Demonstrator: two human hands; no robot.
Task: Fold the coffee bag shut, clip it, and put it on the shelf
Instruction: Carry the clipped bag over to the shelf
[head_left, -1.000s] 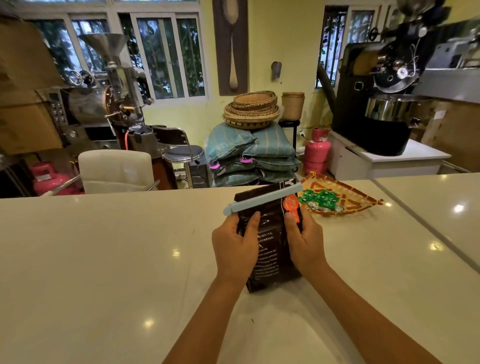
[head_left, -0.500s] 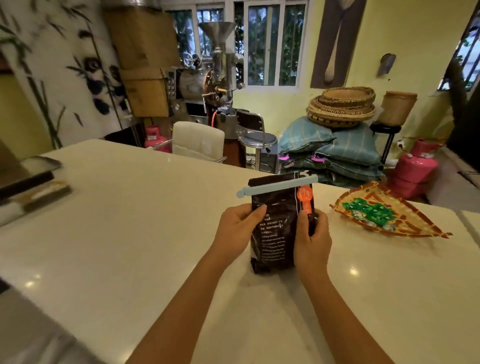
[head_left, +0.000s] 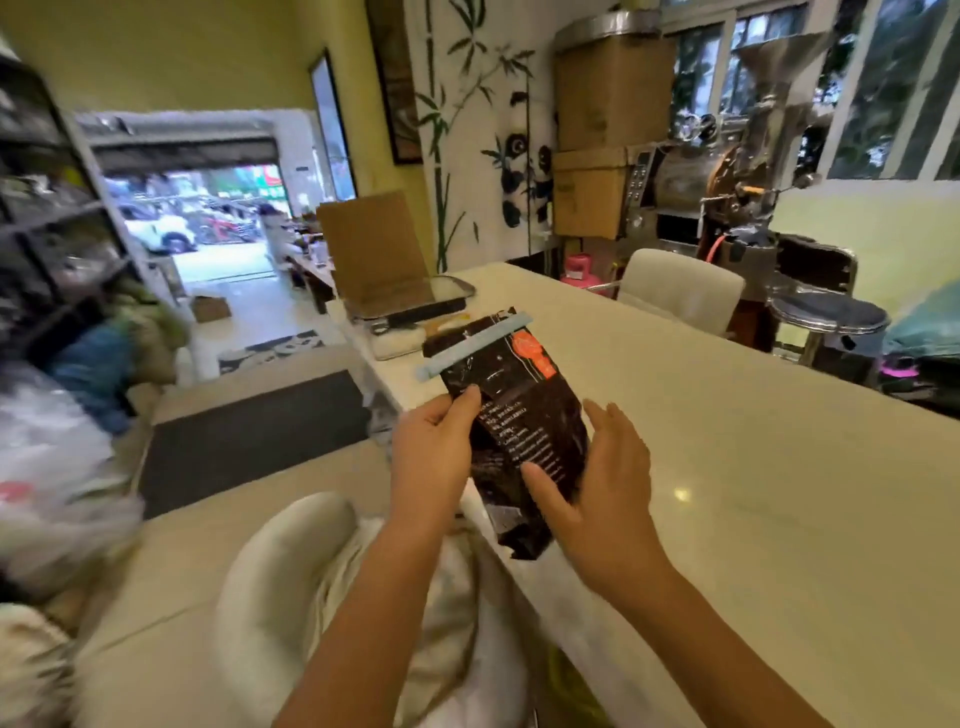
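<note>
A dark brown coffee bag (head_left: 524, 415) with an orange label is held in the air over the near-left edge of the white counter (head_left: 753, 467), tilted to the left. A pale blue clip (head_left: 475, 345) runs across its folded top. My left hand (head_left: 434, 457) grips the bag's left side. My right hand (head_left: 605, 486) rests against the bag's right side, thumb on the front and fingers spread. Dark metal shelves (head_left: 57, 223) stand at the far left, blurred.
A white chair back (head_left: 280, 587) is just below my arms. A cardboard box (head_left: 376, 249) and a tray sit at the counter's far end. A coffee roaster (head_left: 727, 171), stools and a white chair stand behind the counter. The floor to the left has a dark mat (head_left: 249, 436).
The bag was lifted off the counter and tilted left. My view has swung to the left, from the window side toward the shelves and doorway. My right hand's fingers have spread apart.
</note>
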